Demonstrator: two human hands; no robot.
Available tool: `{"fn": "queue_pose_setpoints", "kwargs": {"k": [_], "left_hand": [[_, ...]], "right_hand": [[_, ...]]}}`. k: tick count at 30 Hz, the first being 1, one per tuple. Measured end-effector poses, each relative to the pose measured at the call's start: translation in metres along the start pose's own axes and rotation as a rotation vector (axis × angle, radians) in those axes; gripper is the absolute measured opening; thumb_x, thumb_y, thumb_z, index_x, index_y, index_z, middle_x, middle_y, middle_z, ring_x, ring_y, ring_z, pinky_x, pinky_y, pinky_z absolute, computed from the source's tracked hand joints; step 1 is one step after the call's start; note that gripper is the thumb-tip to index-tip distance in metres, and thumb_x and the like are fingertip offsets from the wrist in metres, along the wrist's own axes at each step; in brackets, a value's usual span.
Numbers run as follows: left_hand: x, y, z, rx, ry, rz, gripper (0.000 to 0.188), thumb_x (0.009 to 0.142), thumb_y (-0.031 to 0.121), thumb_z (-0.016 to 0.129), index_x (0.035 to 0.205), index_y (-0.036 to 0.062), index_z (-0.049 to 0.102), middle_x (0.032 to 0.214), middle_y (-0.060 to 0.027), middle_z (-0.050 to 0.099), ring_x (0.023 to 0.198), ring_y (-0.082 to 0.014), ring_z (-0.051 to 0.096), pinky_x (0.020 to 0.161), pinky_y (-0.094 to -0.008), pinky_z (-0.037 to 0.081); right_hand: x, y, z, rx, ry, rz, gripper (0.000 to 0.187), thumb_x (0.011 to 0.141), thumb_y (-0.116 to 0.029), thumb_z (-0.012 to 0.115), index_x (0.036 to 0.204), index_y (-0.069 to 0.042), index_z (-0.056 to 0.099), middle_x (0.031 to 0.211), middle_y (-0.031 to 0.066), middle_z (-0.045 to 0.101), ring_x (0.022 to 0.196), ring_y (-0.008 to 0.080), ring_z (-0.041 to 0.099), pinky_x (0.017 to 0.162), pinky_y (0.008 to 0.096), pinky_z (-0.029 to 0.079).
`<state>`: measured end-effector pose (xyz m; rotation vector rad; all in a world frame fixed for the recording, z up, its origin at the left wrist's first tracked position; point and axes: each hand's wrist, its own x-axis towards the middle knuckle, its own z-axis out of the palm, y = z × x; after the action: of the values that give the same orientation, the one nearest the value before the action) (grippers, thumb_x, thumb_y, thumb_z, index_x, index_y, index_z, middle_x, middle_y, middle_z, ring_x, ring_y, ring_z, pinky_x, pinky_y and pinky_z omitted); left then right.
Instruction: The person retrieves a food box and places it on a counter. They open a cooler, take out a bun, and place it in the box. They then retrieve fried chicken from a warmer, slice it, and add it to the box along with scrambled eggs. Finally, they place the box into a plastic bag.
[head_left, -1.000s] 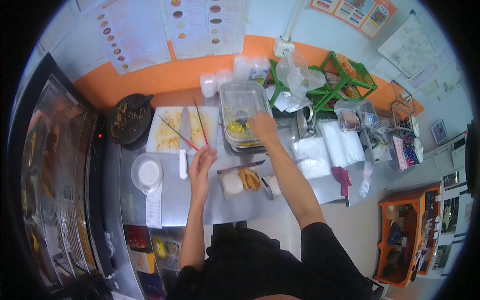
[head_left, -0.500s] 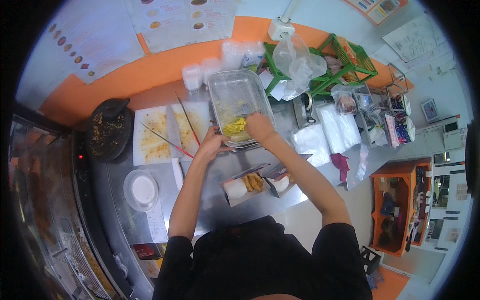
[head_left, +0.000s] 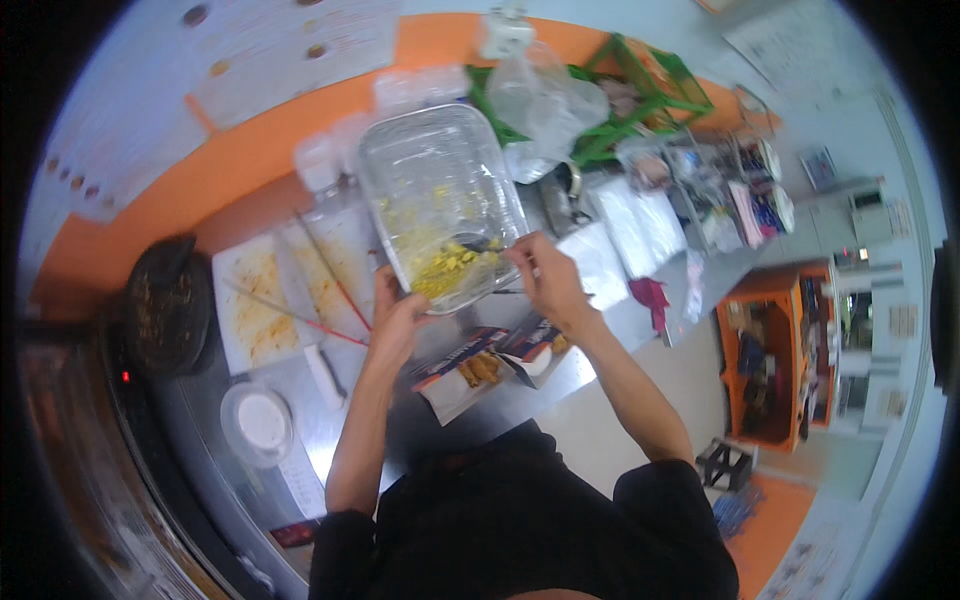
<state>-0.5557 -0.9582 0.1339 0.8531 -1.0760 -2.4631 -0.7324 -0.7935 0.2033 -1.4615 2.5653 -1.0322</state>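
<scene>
My left hand (head_left: 398, 308) is closed on the near left corner of a rectangular tray (head_left: 432, 150), thumb over the rim. The tray is raised and tilted toward me. Crumbly yellow food (head_left: 440, 272) lies along its near end, with scattered bits farther up. At the tray's right rim, my right hand (head_left: 548, 282) grips a spoon (head_left: 482, 243) whose dark head rests among the yellow food. Just below the tray stand two open paper boxes, a left one (head_left: 440, 398) and a right one (head_left: 533, 368), both with browned fried pieces inside.
Left of the tray lie stained white cutting boards (head_left: 245, 335), a knife (head_left: 322, 376) and thin red-ended sticks (head_left: 335, 332). Farther left are a dark stone mortar (head_left: 165, 320) and a round plastic tub (head_left: 257, 425). Plastic bags (head_left: 640, 225) and green baskets (head_left: 680, 85) stand to the right.
The tray has come up and tilted, showing more of its inside. My right hand has moved from inside the tray to its right edge with the spoon. The whole view has shifted.
</scene>
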Motion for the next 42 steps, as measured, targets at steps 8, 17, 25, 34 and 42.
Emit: {"fn": "queue_pose_setpoints", "kwargs": {"k": [8,17,25,34,42], "left_hand": [[-0.090,0.005,0.096,0.020,-0.233,-0.077,0.091,0.084,-0.010,0.052,0.160,0.0146,0.009,0.150,-0.0229,0.045,0.130,-0.0412,0.060,0.095,-0.0557,0.063],[-0.013,-0.204,0.327,-0.149,-0.341,-0.273,0.100,0.086,-0.008,0.052,0.166,0.0227,0.001,0.153,-0.0222,0.040,0.128,-0.0406,0.060,0.080,-0.0544,0.067],[0.113,-0.301,0.369,0.156,-0.171,-0.232,0.093,0.093,0.003,0.058,0.168,0.0159,0.005,0.159,-0.0254,0.037,0.138,-0.0439,0.052,0.093,-0.0442,0.064],[0.037,-0.033,0.113,1.336,-0.320,0.619,0.024,0.100,0.013,0.065,0.122,0.0066,0.074,0.119,-0.0108,0.073,0.114,-0.0330,0.066,0.103,-0.0428,0.052],[0.061,-0.027,-0.008,2.011,-0.626,0.798,0.043,0.107,0.031,0.052,0.147,0.0176,0.059,0.147,-0.0036,0.056,0.139,-0.0369,0.043,0.125,-0.0529,0.025]], "right_hand": [[-0.065,-0.009,-0.109,-0.187,0.151,-0.327,0.019,0.087,0.000,0.073,0.101,-0.009,0.063,0.107,0.0096,0.069,0.102,0.0319,0.066,0.089,0.0446,0.054],[-0.163,0.168,-0.190,-0.131,0.565,0.524,0.016,0.105,-0.013,0.062,0.112,0.000,0.068,0.113,0.0142,0.075,0.103,0.0271,0.071,0.093,0.0390,0.053],[-0.165,0.309,-0.173,-0.009,0.329,0.530,0.016,0.104,-0.013,0.064,0.106,0.003,0.069,0.103,0.0168,0.077,0.096,0.0265,0.073,0.089,0.0385,0.055],[-0.151,0.284,-0.169,-0.091,0.091,0.302,0.024,0.091,-0.016,0.078,0.107,0.000,0.071,0.116,0.0166,0.073,0.109,0.0334,0.070,0.096,0.0417,0.053],[-0.005,0.086,0.015,0.184,-0.386,0.063,0.029,0.088,-0.025,0.078,0.106,-0.002,0.072,0.106,0.0182,0.075,0.100,0.0362,0.072,0.089,0.0449,0.056]]}}
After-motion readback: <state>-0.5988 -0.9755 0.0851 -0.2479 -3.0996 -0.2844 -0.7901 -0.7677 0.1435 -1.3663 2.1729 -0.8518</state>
